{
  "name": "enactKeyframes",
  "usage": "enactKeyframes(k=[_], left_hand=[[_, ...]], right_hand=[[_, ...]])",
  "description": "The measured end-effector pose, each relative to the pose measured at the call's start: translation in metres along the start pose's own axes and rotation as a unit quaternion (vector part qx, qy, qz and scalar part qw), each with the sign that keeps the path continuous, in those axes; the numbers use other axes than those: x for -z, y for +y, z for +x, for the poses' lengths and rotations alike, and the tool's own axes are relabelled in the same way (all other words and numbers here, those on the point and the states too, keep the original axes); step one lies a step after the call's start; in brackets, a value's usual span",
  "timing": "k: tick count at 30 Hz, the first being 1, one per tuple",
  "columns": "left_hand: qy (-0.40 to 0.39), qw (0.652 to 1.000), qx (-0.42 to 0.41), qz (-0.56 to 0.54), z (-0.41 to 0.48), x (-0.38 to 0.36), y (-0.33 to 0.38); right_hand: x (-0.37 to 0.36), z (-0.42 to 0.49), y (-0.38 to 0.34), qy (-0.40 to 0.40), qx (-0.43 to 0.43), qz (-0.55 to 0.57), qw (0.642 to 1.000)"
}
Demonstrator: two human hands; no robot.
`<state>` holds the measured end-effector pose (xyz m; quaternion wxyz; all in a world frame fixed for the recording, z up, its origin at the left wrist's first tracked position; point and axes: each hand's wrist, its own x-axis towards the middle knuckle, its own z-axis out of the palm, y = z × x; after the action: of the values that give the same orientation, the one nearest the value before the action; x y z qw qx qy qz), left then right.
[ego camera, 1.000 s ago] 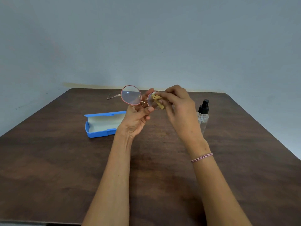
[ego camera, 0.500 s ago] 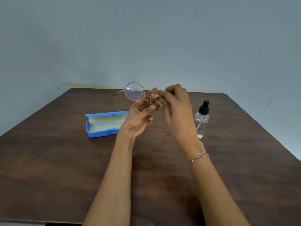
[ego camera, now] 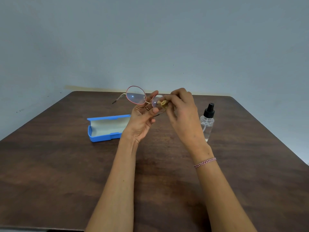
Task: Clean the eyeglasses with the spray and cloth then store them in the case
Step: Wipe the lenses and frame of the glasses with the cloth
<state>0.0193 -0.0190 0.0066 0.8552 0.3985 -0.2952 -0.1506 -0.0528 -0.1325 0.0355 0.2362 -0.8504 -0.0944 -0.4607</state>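
L hand (ego camera: 142,121) grips eyeglasses (ego camera: 135,97) by bridge; R hand (ego camera: 182,111) pinches cloth (ego camera: 161,103), seemingly on lens.

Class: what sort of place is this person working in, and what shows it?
Probably a plain indoor room: a dark wooden table stands by a bare grey wall, holding an open blue case and a spray bottle.

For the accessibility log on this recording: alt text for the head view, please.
A person's left hand holds round pink-rimmed eyeglasses above a dark wooden table while the right hand presses a small yellow cloth to one lens. An open blue case lies to the left, a spray bottle stands to the right.
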Motion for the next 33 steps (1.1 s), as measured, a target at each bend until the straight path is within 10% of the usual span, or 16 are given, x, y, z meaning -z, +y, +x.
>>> enactKeyframes(k=[33], left_hand=[[0.012,1.0,-0.002,-0.006,-0.0003,0.0008,-0.001]], right_hand=[[-0.0018,-0.0021,-0.0023,-0.002,-0.001,0.056,0.998]])
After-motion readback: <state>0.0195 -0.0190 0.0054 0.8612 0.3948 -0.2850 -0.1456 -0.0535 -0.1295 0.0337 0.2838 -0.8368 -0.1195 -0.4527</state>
